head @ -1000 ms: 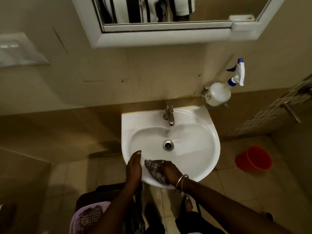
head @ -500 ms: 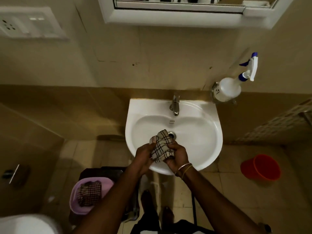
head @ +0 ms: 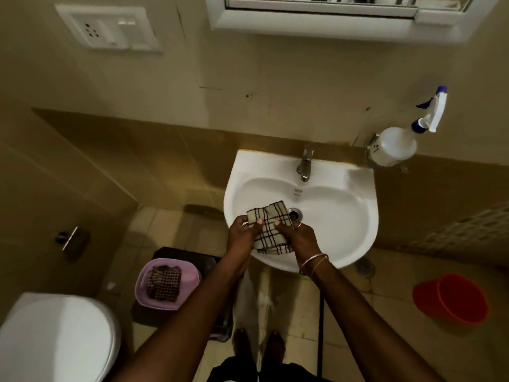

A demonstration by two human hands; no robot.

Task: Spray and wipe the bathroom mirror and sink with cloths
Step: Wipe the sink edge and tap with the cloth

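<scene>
Both hands over the front of the white sink (head: pixel 363 205), bunched checked cloth (head: pixel 271 235) held between them just above the bowl, its top edge right beside the drain (head: pixel 294 213); can't tell if the cloth touches the basin. Left hand (head: pixel 241 234) grips the cloth's left side, thumb on top, fingers curled under and pinching the fabric. Right hand (head: pixel 300 238) grips the right side the same way, thumb pressed onto the cloth, other fingers wrapped behind it and mostly hidden. Ring (head: pixel 299 224) on a right finger, bangles (head: pixel 314 261) on the right wrist. Tap (head: pixel 305 165) at the back of the sink, centred. Spray bottle (head: pixel 396 146), white with a blue and white trigger, sits in a metal wall holder just right of the sink's back corner, leaning, nozzle up to the right. Mirror (head: pixel 316 0) in a white frame on the wall above the sink, only its bottom strip in view. Switch plate (head: pixel 108 27) on the wall, upper left. On the floor left of the sink a lilac basket (head: pixel 143 279) with a second checked cloth (head: pixel 164 283) inside, set on something dark. Toilet lid (head: pixel 55 340) lower left. Red bucket (head: pixel 451 299) on the floor to the right, well apart from the sink. Feet at the bottom edge, dim
</scene>
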